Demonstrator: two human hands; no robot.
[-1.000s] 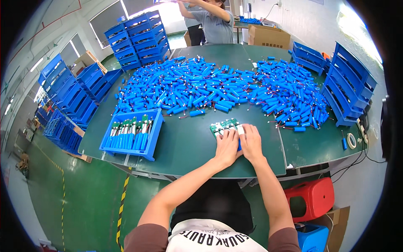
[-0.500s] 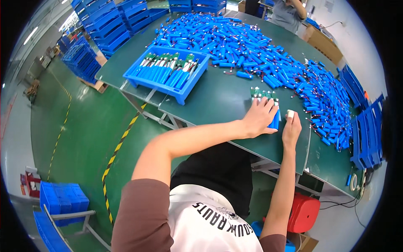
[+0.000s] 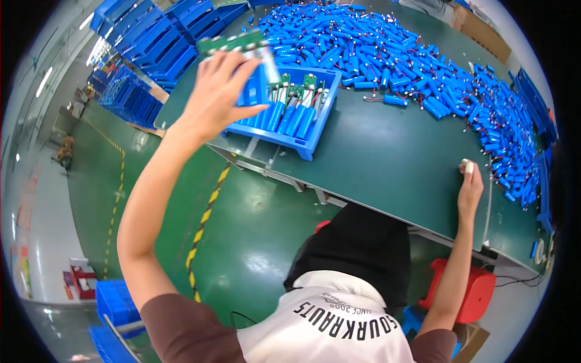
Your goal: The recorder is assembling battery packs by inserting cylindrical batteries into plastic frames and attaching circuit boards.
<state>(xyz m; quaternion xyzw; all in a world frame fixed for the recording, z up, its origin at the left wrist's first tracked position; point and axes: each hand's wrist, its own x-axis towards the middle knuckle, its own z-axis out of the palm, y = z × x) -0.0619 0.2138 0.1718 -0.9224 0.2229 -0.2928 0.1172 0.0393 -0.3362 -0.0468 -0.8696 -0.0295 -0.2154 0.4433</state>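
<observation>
My left hand (image 3: 215, 97) is closed around a row of blue battery packs (image 3: 256, 81) with green circuit boards (image 3: 233, 43) at their far ends. It holds them above the left part of a blue plastic tray (image 3: 324, 121), and the boards are blurred by motion. Inside the tray, more battery packs (image 3: 290, 118) of the same kind lie side by side, boards pointing away from me. Over the right part of the table, my right hand (image 3: 469, 189) has its fingers curled, with white coverings at the fingertips. Whatever it may hold is hidden.
A large heap of loose blue batteries (image 3: 387, 63) with thin wires spreads over the far and right side of the green table (image 3: 387, 157). Stacked blue crates (image 3: 142, 39) stand at the far left. A red stool (image 3: 475, 290) is under the table's right end.
My left hand has lifted the row of battery packs off the table and carried it left, over the tray. The view has shifted; my right hand stays at the table's right side.
</observation>
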